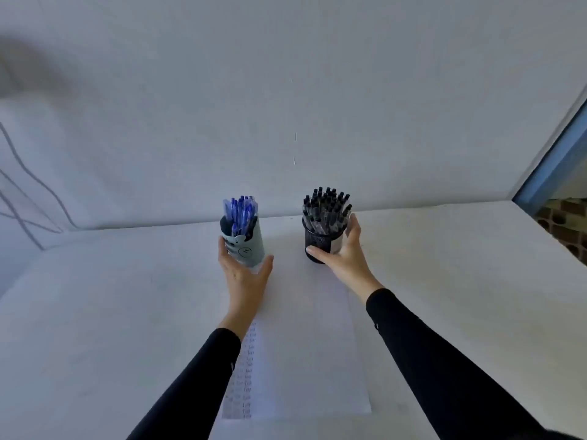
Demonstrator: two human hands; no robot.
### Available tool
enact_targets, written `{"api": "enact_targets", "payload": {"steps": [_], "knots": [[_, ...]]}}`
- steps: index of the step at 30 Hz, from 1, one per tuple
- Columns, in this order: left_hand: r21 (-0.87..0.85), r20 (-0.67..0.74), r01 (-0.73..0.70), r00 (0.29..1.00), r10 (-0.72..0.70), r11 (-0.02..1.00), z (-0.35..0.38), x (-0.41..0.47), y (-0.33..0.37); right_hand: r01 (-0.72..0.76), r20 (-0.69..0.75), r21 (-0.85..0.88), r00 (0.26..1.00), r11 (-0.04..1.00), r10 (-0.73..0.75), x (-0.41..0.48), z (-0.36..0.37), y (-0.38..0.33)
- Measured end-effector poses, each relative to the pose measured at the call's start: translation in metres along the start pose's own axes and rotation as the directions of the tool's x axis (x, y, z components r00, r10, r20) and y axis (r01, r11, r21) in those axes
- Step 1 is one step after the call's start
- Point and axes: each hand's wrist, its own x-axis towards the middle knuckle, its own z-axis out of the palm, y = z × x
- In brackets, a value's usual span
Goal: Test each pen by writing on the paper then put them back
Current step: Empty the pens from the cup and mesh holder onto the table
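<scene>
Pen cups sat side by side near the back of the counter [127, 296] — pale cup [251, 246] straight ahead of the left hand [244, 277], mesh cup [320, 239] ahead of the right hand [343, 255]. Fingers [353, 227] and thumb wrapped each cup, long axes roughly upright.

Black, long, close-fitting left sleeve [197, 382] and right sleeve [444, 360] end at the wrists; left hand [244, 276] and right hand [344, 257] bare.

left hand [244, 274]: fingers curled, gripping | right hand [341, 252]: fingers curled, gripping | arms outstretched
</scene>
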Motion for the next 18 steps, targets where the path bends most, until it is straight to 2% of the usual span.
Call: {"api": "enact_targets", "payload": {"steps": [6,13,16,18], "knots": [[-0.017,-0.057,0.015,0.998,-0.016,1.0,0.005,0.012,-0.017,0.032,-0.021,-0.02,0.999,0.999,-0.033,0.012,0.003,-0.003],[0.103,-0.105,-0.012,0.994,0.023,0.995,0.011,0.008,-0.018,0.11,-0.048,-0.092,0.992,0.99,-0.115,0.002,-0.018,-0.012],[0.102,-0.099,-0.032,0.994,0.042,0.994,0.01,0.009,-0.021,0.213,-0.035,-0.197,0.974,0.957,-0.224,-0.009,-0.045,-0.015],[0.115,-0.102,-0.036,0.994,0.048,0.993,0.01,0.008,-0.02,0.282,0.002,-0.345,0.954,0.895,-0.3,-0.017,-0.067,-0.013]]}}
